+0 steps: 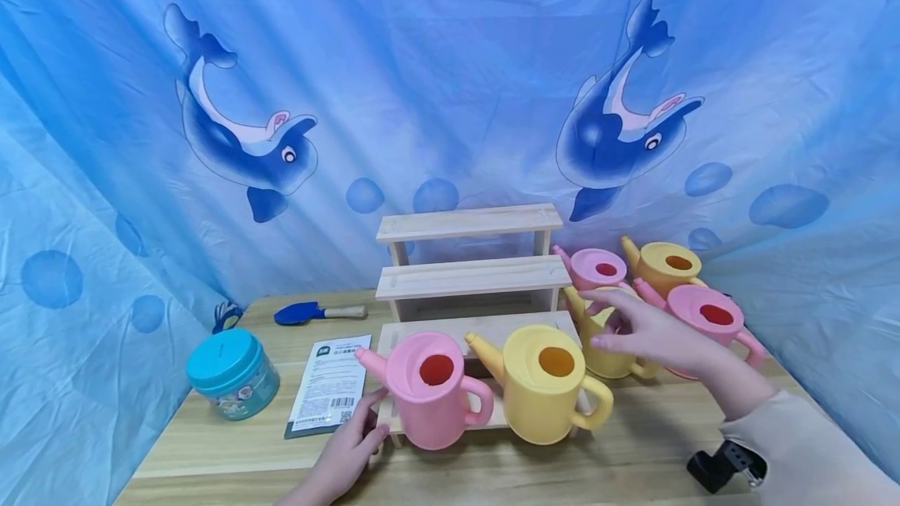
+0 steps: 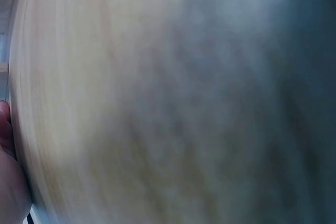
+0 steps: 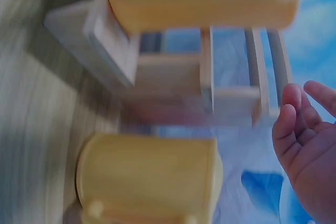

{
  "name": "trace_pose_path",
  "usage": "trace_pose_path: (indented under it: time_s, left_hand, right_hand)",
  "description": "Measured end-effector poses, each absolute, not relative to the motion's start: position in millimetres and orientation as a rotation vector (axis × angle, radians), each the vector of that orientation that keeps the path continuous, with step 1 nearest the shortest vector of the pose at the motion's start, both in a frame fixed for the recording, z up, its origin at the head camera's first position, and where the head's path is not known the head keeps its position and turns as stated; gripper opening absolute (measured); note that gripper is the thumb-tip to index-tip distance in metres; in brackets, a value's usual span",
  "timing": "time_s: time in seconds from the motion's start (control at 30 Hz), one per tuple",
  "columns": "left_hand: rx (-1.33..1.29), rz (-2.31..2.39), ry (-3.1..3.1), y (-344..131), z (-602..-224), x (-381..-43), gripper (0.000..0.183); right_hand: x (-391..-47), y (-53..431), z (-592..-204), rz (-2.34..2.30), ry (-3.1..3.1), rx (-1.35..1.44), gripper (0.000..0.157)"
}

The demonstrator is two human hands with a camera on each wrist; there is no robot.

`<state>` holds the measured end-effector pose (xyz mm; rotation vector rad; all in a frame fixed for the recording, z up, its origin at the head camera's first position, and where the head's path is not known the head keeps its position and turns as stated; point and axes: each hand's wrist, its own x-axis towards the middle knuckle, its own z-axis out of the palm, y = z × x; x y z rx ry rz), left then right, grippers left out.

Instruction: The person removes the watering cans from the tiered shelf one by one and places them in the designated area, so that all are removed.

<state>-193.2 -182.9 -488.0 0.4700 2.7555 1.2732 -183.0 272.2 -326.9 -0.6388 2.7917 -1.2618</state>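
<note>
On the lowest step of a wooden three-step stand sit a pink watering can at left and a yellow watering can at right, spouts pointing left. My left hand is at the stand's front left corner, thumb and fingers loosely bent beside its end; whether it presses the wood is hard to tell. My right hand hovers in front of another yellow watering can right of the stand, fingers loosely bent. The right wrist view shows that hand holding nothing, apart from the cans.
Behind my right hand stand two pink watering cans and a further yellow one. Left of the stand lie a printed packet, a blue trowel and a teal-lidded jar. A dolphin-print curtain hangs behind the table.
</note>
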Motion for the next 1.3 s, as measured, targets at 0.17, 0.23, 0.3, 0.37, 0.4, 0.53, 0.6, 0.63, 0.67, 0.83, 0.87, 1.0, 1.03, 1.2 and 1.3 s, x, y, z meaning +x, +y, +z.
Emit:
trace_pose_path:
  time_s: [0.17,0.23,0.3,0.37,0.4,0.53,0.6,0.63,0.67,0.83,0.87,1.0,1.03,1.2,1.3]
  left_hand:
    - [0.473,1.278,2.754,-182,-487,-193,0.047]
    - [0.467,1.276,2.755,-182,-487,-193,0.047]
    - [0.463,1.27,2.757,-182,-488,-193,0.047]
    - [0.458,1.264,2.76,-182,-487,-193,0.047]
    - [0.455,1.263,2.76,-183,-487,-193,0.047]
    - [0.448,1.267,2.761,-182,-486,-193,0.047]
    - [0.444,1.269,2.761,-182,-486,-193,0.046]
    - [0.443,1.269,2.761,-182,-486,-193,0.046]
    - [0.442,1.271,2.759,-182,-487,-193,0.046]
    - [0.454,1.278,2.747,-182,-488,-194,0.047]
    - [0.455,1.279,2.745,-182,-488,-194,0.047]
    - [0.452,1.274,2.752,-181,-487,-194,0.046]
    - [0.449,1.274,2.755,-181,-487,-194,0.046]
    - [0.435,1.27,2.76,-181,-487,-193,0.046]
    - [0.425,1.268,2.763,-182,-488,-193,0.046]
  right_hand:
    - [-185,257,-333,-1.21,2.727,-0.796,0.063]
    - [-186,255,-334,-1.194,2.708,-0.805,0.065]
    - [-186,252,-335,-1.169,2.713,-0.807,0.066]
    - [-186,250,-335,-1.15,2.712,-0.804,0.068]
    - [-185,248,-335,-1.144,2.706,-0.811,0.069]
    - [-185,244,-336,-1.11,2.695,-0.834,0.078]
    - [-185,242,-337,-1.097,2.694,-0.841,0.083]
    - [-185,241,-338,-1.091,2.694,-0.838,0.085]
    - [-185,240,-339,-1.087,2.695,-0.841,0.088]
    - [-186,236,-344,-1.098,2.682,-0.809,0.095]
    - [-185,235,-344,-1.103,2.676,-0.802,0.096]
    - [-183,233,-345,-1.069,2.7,-0.781,0.1]
    - [-182,233,-346,-1.062,2.705,-0.777,0.101]
    - [-180,230,-349,-1.09,2.682,-0.753,0.104]
    - [-178,228,-351,-1.157,2.595,-0.705,0.103]
